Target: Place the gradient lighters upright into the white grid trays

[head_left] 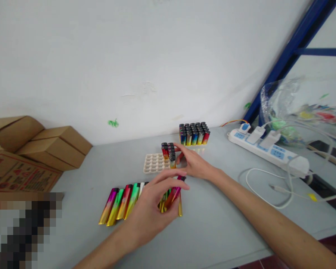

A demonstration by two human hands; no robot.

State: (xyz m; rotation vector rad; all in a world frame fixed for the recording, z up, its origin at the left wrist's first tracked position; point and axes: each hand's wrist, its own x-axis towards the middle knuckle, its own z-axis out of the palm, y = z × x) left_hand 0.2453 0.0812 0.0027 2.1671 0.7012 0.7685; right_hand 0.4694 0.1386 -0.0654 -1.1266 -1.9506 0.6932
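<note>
The tray (149,164) is partly filled; loose lighters (125,201) lie outside. Left hand (148,207) pinches one lighter (173,195); curved right hand (196,163) borders standing lighters (165,152), grip unclear.

A glossy metallic sheen is shown by the loose lighters (125,201). Smooth plastic is seen in the power strip (278,152), matt cardboard in the cartons (52,151).

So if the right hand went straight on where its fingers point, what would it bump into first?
Probably the upright lighters in the pale tray, right by the right hand's fingertips; depth is unclear, so they may already touch.
</note>
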